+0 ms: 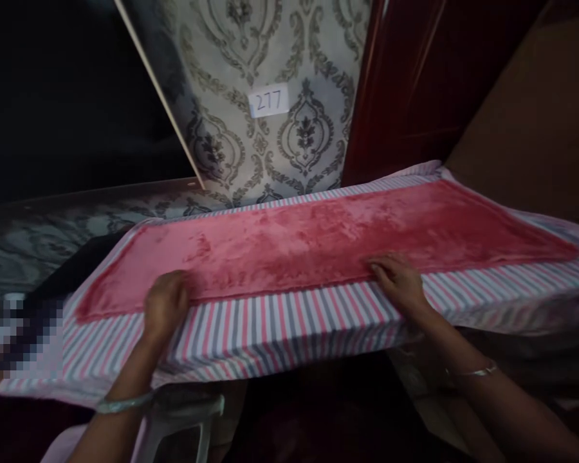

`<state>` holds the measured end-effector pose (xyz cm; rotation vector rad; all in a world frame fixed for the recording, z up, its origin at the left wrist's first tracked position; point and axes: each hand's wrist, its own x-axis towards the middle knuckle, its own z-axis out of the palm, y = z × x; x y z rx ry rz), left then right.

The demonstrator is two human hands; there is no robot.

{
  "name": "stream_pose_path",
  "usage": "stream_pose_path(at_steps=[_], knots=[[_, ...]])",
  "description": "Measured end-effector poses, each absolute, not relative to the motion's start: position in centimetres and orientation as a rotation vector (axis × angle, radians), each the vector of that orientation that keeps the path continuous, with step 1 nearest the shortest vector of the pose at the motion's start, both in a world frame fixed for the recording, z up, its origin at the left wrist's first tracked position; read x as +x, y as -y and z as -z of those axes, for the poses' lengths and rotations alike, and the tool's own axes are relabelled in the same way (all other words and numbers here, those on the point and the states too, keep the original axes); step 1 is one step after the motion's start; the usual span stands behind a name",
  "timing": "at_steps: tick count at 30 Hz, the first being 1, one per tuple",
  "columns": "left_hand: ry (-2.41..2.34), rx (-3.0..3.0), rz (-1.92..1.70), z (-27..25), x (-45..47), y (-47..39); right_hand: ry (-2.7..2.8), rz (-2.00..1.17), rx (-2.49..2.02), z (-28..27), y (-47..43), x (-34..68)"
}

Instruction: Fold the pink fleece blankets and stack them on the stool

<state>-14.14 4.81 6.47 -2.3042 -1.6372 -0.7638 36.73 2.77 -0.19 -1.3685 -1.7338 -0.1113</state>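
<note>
The cloth (294, 244) lies on a cover (280, 325); behind, at twelve o'clock, stands the wall (313, 58) bearing a card (269, 100); a panel (67, 96) sits at ten, a stool (188, 412) at seven.

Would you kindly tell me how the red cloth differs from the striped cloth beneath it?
The red cloth looks plush and is shaded in reds and pinks, whereas the striped cloth looks smoother, with pink, grey and white stripes. The red cloth covers less area and lies flat on top, while the striped cloth extends past it and drapes over the near edge. Both are spread out.
</note>
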Motion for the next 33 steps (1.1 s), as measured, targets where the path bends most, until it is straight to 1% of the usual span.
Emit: stream_pose_path(at_steps=[3, 6, 11, 16, 21, 23, 27, 33], knots=[[1.254, -2.676, 0.653, -6.2, -6.5, -6.2, 1.807, 0.125, -1.404, 0.7, -2.1, 38.7], [0.961, -2.875, 0.624, -6.5, 0.9, -6.7, 1.89, 0.167, -1.447, 1.0, -1.9, 39.6], [0.941, -2.925, 0.478, -5.3, 7.7, -7.3, 1.847, 0.182, -1.49, 1.3, -2.0, 40.3], [0.914, -2.923, 0.5, -3.3, 8.7, -8.2, 1.837, 0.196, -1.479, 1.3, -1.9, 40.0], [0.772, -2.931, 0.774, -3.0, 8.1, -9.1, 1.845, 0.247, -1.595, 0.7, -1.9, 40.7], [0.73, -2.922, 0.851, -2.9, 8.0, -9.3, 1.795, 0.307, -1.698, 0.4, -1.7, 42.3], [0.737, -2.916, 0.836, -2.9, 8.1, -9.5, 1.699, 0.348, -1.877, 0.1, -0.9, 47.1], [0.744, -2.889, 0.871, -2.3, 7.9, -9.9, 1.721, 0.341, -1.854, 0.2, -0.5, 51.1]])
